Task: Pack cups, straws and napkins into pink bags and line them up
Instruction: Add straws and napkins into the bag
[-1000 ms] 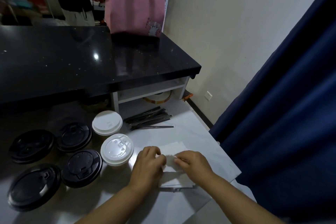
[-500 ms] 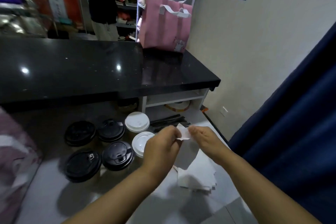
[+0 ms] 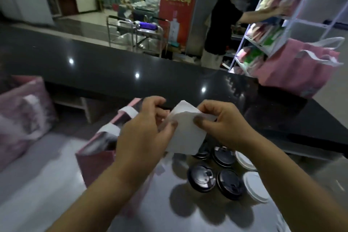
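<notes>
Napkin [image 3: 185, 133] raised higher, pinched between both hands [image 3: 143, 133], above cups [image 3: 214, 173]

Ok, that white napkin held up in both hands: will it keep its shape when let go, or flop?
Probably floppy: the napkin hangs limp below where the left hand and right hand pinch its top. It is likely very light, since fingertip pinches alone carry it, so it may drift rather than drop straight. Its top edge looks rumpled, so it probably creases easily.

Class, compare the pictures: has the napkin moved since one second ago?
Yes. It lay flat on the table beside the lidded cups; now the left hand and right hand pinch the napkin in the air, lifted above those cups.
</notes>
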A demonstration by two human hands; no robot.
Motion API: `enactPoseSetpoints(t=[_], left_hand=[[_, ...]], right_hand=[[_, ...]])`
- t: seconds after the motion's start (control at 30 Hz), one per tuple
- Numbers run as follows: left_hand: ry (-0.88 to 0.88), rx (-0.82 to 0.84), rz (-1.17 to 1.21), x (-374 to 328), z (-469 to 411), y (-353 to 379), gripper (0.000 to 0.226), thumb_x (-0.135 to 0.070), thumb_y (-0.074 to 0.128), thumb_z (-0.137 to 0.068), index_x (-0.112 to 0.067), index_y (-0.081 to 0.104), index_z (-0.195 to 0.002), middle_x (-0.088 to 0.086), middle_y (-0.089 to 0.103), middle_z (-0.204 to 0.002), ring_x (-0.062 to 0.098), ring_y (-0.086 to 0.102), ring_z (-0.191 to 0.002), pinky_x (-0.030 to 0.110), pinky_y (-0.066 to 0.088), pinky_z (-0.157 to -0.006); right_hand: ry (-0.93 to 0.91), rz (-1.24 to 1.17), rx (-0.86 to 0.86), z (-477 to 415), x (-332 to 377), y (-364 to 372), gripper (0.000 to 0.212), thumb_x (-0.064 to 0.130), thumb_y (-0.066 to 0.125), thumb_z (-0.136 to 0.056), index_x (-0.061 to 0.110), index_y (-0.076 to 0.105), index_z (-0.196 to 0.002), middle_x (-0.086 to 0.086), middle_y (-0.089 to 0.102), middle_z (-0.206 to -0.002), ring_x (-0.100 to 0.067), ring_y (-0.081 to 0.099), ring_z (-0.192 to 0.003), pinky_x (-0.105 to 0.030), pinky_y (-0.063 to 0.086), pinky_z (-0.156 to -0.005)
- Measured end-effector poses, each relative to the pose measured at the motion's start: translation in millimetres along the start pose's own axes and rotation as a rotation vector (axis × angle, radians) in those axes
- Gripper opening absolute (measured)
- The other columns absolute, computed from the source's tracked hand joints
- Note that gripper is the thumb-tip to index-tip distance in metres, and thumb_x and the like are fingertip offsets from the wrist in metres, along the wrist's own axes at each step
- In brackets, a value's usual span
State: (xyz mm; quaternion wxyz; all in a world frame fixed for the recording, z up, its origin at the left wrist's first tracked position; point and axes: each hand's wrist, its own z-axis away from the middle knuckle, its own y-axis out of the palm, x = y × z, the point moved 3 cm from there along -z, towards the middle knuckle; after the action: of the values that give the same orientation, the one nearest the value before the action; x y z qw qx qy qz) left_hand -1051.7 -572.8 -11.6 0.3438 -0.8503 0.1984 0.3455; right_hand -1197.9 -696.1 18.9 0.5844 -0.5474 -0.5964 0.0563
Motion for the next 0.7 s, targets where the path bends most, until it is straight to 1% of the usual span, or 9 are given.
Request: enactPoseSetpoints(t=[0.07, 0.13, 0.2, 0.27, 0.33, 0.4, 0.47, 0.57, 0.7], left_hand=[[0.013, -0.022, -0.336, 26, -8, -43, 0.052, -0.049, 0.064, -0.073, -0.033, 0.044, -0.119, -0.022, 0.058, -0.097, 0.001, 0.056, -0.087, 0.025, 0.045, -0.070], [-0.028, 0.133, -0.772, 54, -14, -71, 0.055, -0.050, 0.068, -0.071, -0.028, 0.049, -0.118, -0.009, 0.057, -0.114, 0.017, 0.052, -0.105, 0.034, 0.039, -0.084], [-0.136, 0.299, -0.992, 79, -18, -85, 0.036, -0.050, 0.059, -0.078, -0.029, 0.051, -0.106, -0.006, 0.058, -0.110, 0.019, 0.054, -0.102, 0.032, 0.036, -0.075], [-0.218, 0.335, -0.997, 97, -22, -94, 0.021, -0.043, 0.052, -0.082, -0.027, 0.056, -0.095, -0.005, 0.062, -0.092, 0.019, 0.059, -0.087, 0.029, 0.035, -0.062], [-0.238, 0.319, -0.944, 111, -30, -102, 0.018, -0.041, 0.053, -0.080, -0.026, 0.059, -0.088, -0.004, 0.060, -0.078, 0.018, 0.060, -0.076, 0.027, 0.037, -0.058], [-0.193, 0.304, -0.916, 125, -40, -112, 0.016, -0.040, 0.055, -0.077, -0.026, 0.058, -0.085, -0.005, 0.055, -0.071, 0.018, 0.059, -0.071, 0.027, 0.040, -0.057], [-0.161, 0.314, -0.867, 139, -51, -120, 0.012, -0.036, 0.052, -0.079, -0.025, 0.054, -0.082, -0.005, 0.053, -0.071, 0.019, 0.056, -0.071, 0.028, 0.041, -0.057], [-0.185, 0.360, -0.746, 160, -74, -126, 0.004, -0.030, 0.049, -0.080, -0.028, 0.050, -0.078, -0.007, 0.053, -0.072, 0.019, 0.054, -0.071, 0.028, 0.040, -0.057], [-0.190, 0.410, -0.594, 184, -103, -120, 0.018, -0.020, 0.042, -0.087, -0.031, 0.051, -0.077, -0.008, 0.057, -0.074, 0.014, 0.052, -0.069, 0.028, 0.035, -0.053]], right_hand=[[-0.143, 0.153, -0.052, -29, 26, 17, 0.016, 0.018, 0.069, -0.081, 0.030, 0.061, -0.074, 0.014, 0.059, -0.077, -0.008, 0.053, -0.079, -0.023, 0.045, -0.067], [-0.238, 0.250, -0.042, -53, 45, 36, 0.009, 0.019, 0.072, -0.079, 0.027, 0.067, -0.079, 0.012, 0.060, -0.082, -0.012, 0.047, -0.084, -0.025, 0.042, -0.070], [-0.284, 0.338, 0.019, -70, 58, 58, 0.007, 0.024, 0.074, -0.078, 0.025, 0.072, -0.084, 0.012, 0.060, -0.085, -0.011, 0.043, -0.085, -0.024, 0.039, -0.070], [-0.305, 0.453, 0.121, -81, 63, 82, 0.010, 0.030, 0.073, -0.078, 0.027, 0.072, -0.088, 0.012, 0.060, -0.087, -0.010, 0.042, -0.085, -0.026, 0.038, -0.070], [-0.320, 0.546, 0.232, -90, 66, 104, 0.013, 0.033, 0.069, -0.080, 0.028, 0.072, -0.091, 0.012, 0.061, -0.088, -0.011, 0.042, -0.084, -0.029, 0.039, -0.073], [-0.331, 0.566, 0.313, -98, 69, 123, 0.013, 0.033, 0.068, -0.081, 0.028, 0.071, -0.092, 0.015, 0.061, -0.086, -0.008, 0.041, -0.082, -0.028, 0.037, -0.072], [-0.310, 0.528, 0.372, -108, 72, 137, 0.007, 0.029, 0.068, -0.081, 0.026, 0.071, -0.087, 0.018, 0.059, -0.081, -0.005, 0.042, -0.079, -0.026, 0.037, -0.071], [-0.225, 0.568, 0.420, -124, 71, 155, 0.006, 0.025, 0.064, -0.080, 0.026, 0.069, -0.081, 0.010, 0.062, -0.079, -0.012, 0.052, -0.083, -0.033, 0.047, -0.071], [-0.089, 0.725, 0.426, -142, 66, 172, 0.013, 0.025, 0.056, -0.080, 0.026, 0.067, -0.086, 0.004, 0.053, -0.079, -0.020, 0.052, -0.078, -0.028, 0.042, -0.061]])
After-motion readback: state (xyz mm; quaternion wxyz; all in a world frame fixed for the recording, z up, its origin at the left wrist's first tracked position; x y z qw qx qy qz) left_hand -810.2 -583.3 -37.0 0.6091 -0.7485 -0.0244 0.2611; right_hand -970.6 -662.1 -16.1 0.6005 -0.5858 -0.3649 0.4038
